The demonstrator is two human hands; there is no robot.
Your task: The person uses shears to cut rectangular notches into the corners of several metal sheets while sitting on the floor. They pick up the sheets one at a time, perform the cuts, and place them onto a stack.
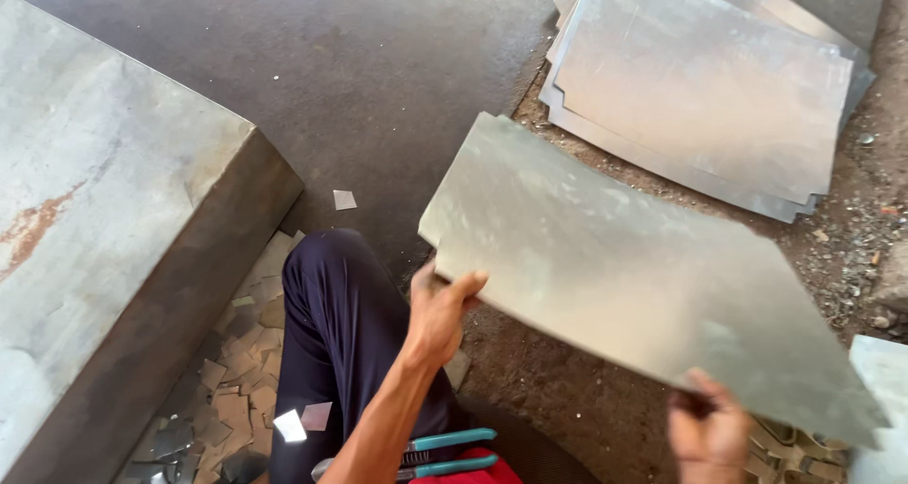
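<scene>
I hold a large grey metal sheet (pixel 624 266) above the ground with both hands. My left hand (pixel 440 314) grips its near left edge, thumb on top. My right hand (pixel 709 432) grips the near right edge from below, partly hidden by the sheet. The sheet tilts away toward a stack of similar metal sheets (pixel 700 87) lying on the ground at the upper right. My leg in dark trousers (pixel 336 323) is bent below the sheet.
A big grey metal block (pixel 104 219) fills the left side. Several small metal offcuts (pixel 236 389) lie beside it. Snips with teal handles (pixel 445 454) rest near my lap. Another sheet's corner (pixel 884 389) shows at the right edge, over dirt and gravel.
</scene>
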